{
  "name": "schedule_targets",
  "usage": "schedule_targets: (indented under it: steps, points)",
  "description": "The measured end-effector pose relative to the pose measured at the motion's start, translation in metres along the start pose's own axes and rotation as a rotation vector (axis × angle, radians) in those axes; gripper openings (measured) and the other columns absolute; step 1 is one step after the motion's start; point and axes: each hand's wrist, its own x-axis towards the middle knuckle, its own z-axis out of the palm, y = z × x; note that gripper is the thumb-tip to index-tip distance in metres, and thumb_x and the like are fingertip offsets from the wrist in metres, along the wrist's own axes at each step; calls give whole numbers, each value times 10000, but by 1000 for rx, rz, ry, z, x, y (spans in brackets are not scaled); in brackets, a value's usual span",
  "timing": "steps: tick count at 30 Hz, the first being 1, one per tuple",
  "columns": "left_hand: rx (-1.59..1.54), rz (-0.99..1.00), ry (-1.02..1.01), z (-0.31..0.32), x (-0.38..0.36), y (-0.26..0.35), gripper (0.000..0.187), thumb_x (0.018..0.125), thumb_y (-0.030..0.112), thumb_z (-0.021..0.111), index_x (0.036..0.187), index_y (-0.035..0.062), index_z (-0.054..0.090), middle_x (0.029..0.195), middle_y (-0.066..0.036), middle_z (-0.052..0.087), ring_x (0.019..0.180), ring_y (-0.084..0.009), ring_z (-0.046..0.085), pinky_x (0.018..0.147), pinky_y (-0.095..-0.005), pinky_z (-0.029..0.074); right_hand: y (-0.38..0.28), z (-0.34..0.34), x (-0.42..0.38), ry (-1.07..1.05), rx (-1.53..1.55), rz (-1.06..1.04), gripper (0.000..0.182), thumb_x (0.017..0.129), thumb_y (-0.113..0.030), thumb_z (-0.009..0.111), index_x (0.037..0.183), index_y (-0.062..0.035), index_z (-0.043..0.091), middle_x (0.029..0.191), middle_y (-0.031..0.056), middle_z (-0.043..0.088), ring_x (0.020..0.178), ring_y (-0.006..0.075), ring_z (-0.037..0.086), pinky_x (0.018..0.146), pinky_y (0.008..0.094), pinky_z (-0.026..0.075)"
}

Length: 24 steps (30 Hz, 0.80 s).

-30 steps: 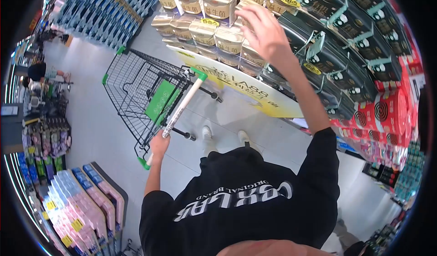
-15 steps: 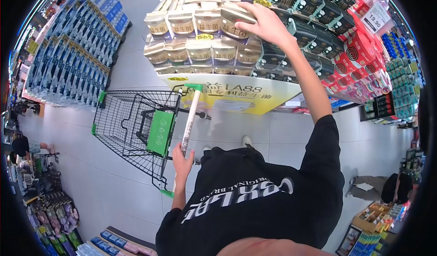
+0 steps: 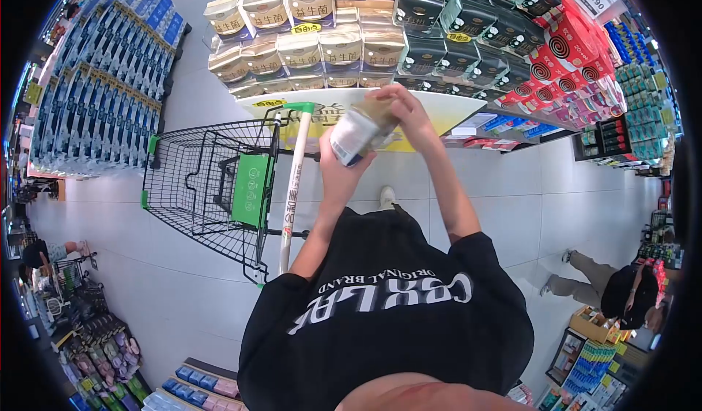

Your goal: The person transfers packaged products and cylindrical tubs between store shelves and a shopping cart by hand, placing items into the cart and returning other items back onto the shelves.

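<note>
Between my two hands is a beige package (image 3: 360,134), tilted, with a white label side showing; it is partly blurred. My left hand (image 3: 340,173) is wrapped round its lower left side. The fingers of my right hand (image 3: 411,118) are bent over its upper right end. Behind it stands a display of stacked beige packages (image 3: 300,53), with dark green packages (image 3: 431,56) to their right. A yellow and white display panel (image 3: 431,111) runs below the stacks, partly hidden by my hands.
An upright black wire shopping cart (image 3: 212,184) with a white handle bar (image 3: 295,184) stands at my left. Blue stacked goods (image 3: 102,111) are farther left. Red packages (image 3: 567,60) are at the right. A person (image 3: 621,294) is at the lower right, another (image 3: 44,254) far left.
My left hand has left the cart handle and now holds the package. My right hand has come down from the shelf with the package, which both hands now grip.
</note>
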Motion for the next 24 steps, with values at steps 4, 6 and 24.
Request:
schedule_targets:
  steps: [4,6,24]
  points:
    - [588,499,3,3,-14,13,699,509,25,805,1146,50,520,1249,-135,508,1045,-340,456,908,-445,398,100,-12,-8,76,1174,193,479,903,-484,476,1052,-41,583,1072,176,607,1013,303,579,903,431,473]
    - [628,516,-21,3,-29,9,715,487,72,809,1147,65,533,1275,-109,498,1029,-329,429,906,-487,347,133,-12,-10,-218,1504,323,509,907,-488,463,1047,-13,582,1072,175,608,1016,311,576,913,442,464]
    - [-486,-891,626,-266,-16,-237,533,841,371,665,1175,5,469,1053,-156,574,877,-264,591,609,-384,527,169,-73,-154,407,-197,582,318,931,-245,531,1176,-43,544,958,91,652,895,154,622,739,295,490]
